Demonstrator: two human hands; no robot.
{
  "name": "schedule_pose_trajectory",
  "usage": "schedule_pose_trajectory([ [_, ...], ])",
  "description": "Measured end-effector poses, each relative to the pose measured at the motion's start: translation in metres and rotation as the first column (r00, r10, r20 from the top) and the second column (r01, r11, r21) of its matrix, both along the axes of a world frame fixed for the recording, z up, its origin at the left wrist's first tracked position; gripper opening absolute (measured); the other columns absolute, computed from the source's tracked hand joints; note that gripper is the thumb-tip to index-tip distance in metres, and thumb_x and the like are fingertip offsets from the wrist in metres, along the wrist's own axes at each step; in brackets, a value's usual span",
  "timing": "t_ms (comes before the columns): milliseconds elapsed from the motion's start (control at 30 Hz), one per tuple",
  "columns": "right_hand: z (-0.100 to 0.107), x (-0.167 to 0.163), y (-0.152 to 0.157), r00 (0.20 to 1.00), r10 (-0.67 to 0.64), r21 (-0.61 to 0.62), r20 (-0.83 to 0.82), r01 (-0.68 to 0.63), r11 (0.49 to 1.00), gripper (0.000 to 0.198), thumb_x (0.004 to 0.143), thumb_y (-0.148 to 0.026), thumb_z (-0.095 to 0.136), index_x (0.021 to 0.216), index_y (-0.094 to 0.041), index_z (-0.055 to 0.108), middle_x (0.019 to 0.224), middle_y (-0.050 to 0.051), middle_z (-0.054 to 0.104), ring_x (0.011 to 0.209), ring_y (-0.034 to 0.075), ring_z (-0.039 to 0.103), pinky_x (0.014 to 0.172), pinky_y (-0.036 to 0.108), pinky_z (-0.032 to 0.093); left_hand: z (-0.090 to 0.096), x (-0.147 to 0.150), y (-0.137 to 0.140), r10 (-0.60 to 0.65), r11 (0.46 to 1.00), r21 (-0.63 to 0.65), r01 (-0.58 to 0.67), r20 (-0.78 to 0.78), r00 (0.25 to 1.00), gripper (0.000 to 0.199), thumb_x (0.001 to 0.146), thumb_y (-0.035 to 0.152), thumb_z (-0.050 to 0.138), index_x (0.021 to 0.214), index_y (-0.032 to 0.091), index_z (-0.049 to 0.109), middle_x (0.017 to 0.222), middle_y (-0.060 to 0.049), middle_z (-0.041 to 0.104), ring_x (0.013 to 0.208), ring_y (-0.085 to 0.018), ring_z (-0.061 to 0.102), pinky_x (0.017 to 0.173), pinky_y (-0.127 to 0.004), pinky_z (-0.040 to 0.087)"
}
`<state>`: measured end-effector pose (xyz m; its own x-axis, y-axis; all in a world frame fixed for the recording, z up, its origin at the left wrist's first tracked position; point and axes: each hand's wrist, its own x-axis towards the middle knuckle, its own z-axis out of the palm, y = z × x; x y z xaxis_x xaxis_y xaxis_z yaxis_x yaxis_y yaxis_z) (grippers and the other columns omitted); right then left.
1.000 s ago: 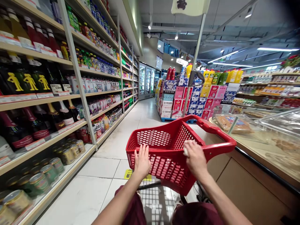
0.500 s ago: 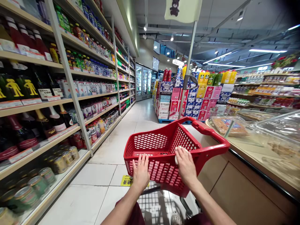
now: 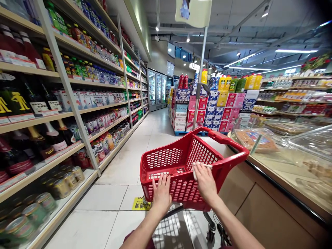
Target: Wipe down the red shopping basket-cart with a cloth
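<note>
A red plastic shopping cart (image 3: pixel 183 189) stands side-on in front of me, its perforated basket holding nothing that I can see. My left hand (image 3: pixel 162 194) rests on the near rim with its fingers stretched out, gripping nothing. Farther right along that rim, my right hand (image 3: pixel 204 181) presses a folded white cloth (image 3: pixel 208 166) against the red plastic. Part of the cloth is hidden under the fingers. The cart's handle (image 3: pixel 225 139) extends to the right, and a pole (image 3: pixel 201 62) with a pale flag rises behind the basket.
Shelves of bottles and cans (image 3: pixel 103 103) line the left side. A display counter (image 3: pixel 272 166) with clear plastic covers stands close on the right. Stacked drink cartons (image 3: pixel 202 116) sit beyond the cart. A yellow floor sticker (image 3: pixel 140 204) lies below, and glass-door coolers (image 3: pixel 157 88) are farther back.
The cart has turned slightly, its handle and flag pole shifting left in view and its left end shifting right. My left hand has moved a little right; the right hand keeps the cloth on the rim.
</note>
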<state>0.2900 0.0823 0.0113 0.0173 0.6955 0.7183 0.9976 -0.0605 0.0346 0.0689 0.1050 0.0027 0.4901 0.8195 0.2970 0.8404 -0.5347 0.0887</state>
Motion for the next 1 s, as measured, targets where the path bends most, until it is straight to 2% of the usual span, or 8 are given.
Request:
schedule_pose_trajectory([
  [133, -0.001, 0.007, 0.003, 0.996, -0.056, 0.025, -0.073, 0.058, 0.998, 0.054, 0.075, -0.001, 0.028, 0.125, -0.014, 0.045, 0.128, 0.012, 0.048, 0.123, 0.025, 0.035, 0.099, 0.046, 0.029, 0.003, 0.01, -0.001, 0.009, 1.0, -0.018, -0.009, 0.004, 1.0, 0.071, 0.066, 0.012, 0.04, 0.136, 0.016, 0.025, 0.141, -0.007, 0.03, 0.132, -0.025, 0.018, 0.106, -0.055, 0.008],
  [300, -0.005, -0.014, 0.004, 0.982, 0.184, -0.083, -0.033, -0.186, 0.979, 0.065, 0.068, 0.003, 0.03, 0.128, -0.017, 0.041, 0.13, 0.007, 0.046, 0.124, 0.018, 0.035, 0.1, 0.039, 0.031, 0.005, 0.015, -0.007, -0.006, 0.999, -0.048, 0.005, -0.006, 1.0, 0.073, 0.066, 0.013, 0.04, 0.137, 0.016, 0.022, 0.142, -0.007, 0.028, 0.132, -0.026, 0.016, 0.105, -0.056, 0.009],
  [500, 0.002, 0.0, 0.004, 0.991, -0.017, 0.02, -0.131, 0.02, 1.0, 0.058, 0.07, -0.003, 0.034, 0.126, -0.015, 0.044, 0.125, 0.01, 0.051, 0.121, 0.024, 0.038, 0.1, 0.046, 0.027, -0.001, 0.021, -0.02, -0.009, 1.0, -0.02, 0.009, 0.014, 1.0, 0.074, 0.067, 0.014, 0.039, 0.138, 0.015, 0.018, 0.144, -0.005, 0.022, 0.133, -0.026, 0.012, 0.105, -0.057, 0.008],
  [633, -0.009, -0.029, 0.0, 0.99, 0.133, -0.05, -0.05, -0.136, 0.99, 0.062, 0.068, 0.001, 0.031, 0.127, -0.017, 0.043, 0.128, 0.007, 0.048, 0.123, 0.02, 0.036, 0.102, 0.04, 0.025, -0.003, 0.02, -0.023, -0.032, 0.999, -0.011, 0.032, 0.01, 0.999, 0.072, 0.069, 0.017, 0.039, 0.138, 0.016, 0.018, 0.144, -0.005, 0.02, 0.133, -0.025, 0.011, 0.106, -0.056, 0.008],
  [700, -0.011, -0.03, -0.002, 0.987, 0.157, -0.06, -0.037, -0.159, 0.985, 0.063, 0.069, 0.001, 0.031, 0.128, -0.018, 0.041, 0.129, 0.006, 0.048, 0.123, 0.019, 0.036, 0.103, 0.04, 0.024, -0.006, 0.012, -0.022, -0.001, 1.0, 0.021, 0.001, 0.015, 1.0, 0.071, 0.069, 0.015, 0.039, 0.137, 0.013, 0.018, 0.144, -0.006, 0.02, 0.133, -0.024, 0.011, 0.107, -0.052, 0.009],
  [867, -0.007, -0.013, -0.002, 0.992, -0.039, -0.021, -0.121, 0.036, 0.999, 0.056, 0.072, -0.003, 0.033, 0.126, -0.014, 0.043, 0.129, 0.01, 0.047, 0.123, 0.025, 0.035, 0.1, 0.046, 0.025, -0.013, -0.008, -0.016, 0.096, 0.993, 0.064, -0.1, 0.066, 0.993, 0.069, 0.07, 0.012, 0.037, 0.136, 0.008, 0.02, 0.143, -0.008, 0.025, 0.133, -0.022, 0.015, 0.108, -0.047, 0.012],
  [933, -0.012, -0.03, -0.001, 0.997, 0.01, -0.048, -0.081, -0.014, 0.999, 0.057, 0.072, -0.002, 0.031, 0.126, -0.013, 0.043, 0.13, 0.009, 0.046, 0.124, 0.024, 0.034, 0.1, 0.044, 0.026, -0.012, -0.007, -0.016, 0.105, 0.992, 0.057, -0.108, 0.061, 0.993, 0.068, 0.069, 0.011, 0.037, 0.135, 0.008, 0.023, 0.142, -0.008, 0.026, 0.132, -0.022, 0.017, 0.108, -0.046, 0.013],
  [1000, -0.022, -0.063, 0.001, 0.989, 0.15, -0.11, 0.006, -0.148, 0.983, 0.061, 0.071, 0.001, 0.028, 0.128, -0.015, 0.042, 0.132, 0.007, 0.044, 0.124, 0.022, 0.034, 0.101, 0.04, 0.027, -0.009, -0.001, -0.018, 0.102, 0.994, 0.035, -0.103, 0.038, 0.994, 0.068, 0.067, 0.011, 0.038, 0.134, 0.008, 0.027, 0.142, -0.007, 0.027, 0.132, -0.024, 0.018, 0.108, -0.047, 0.014],
])
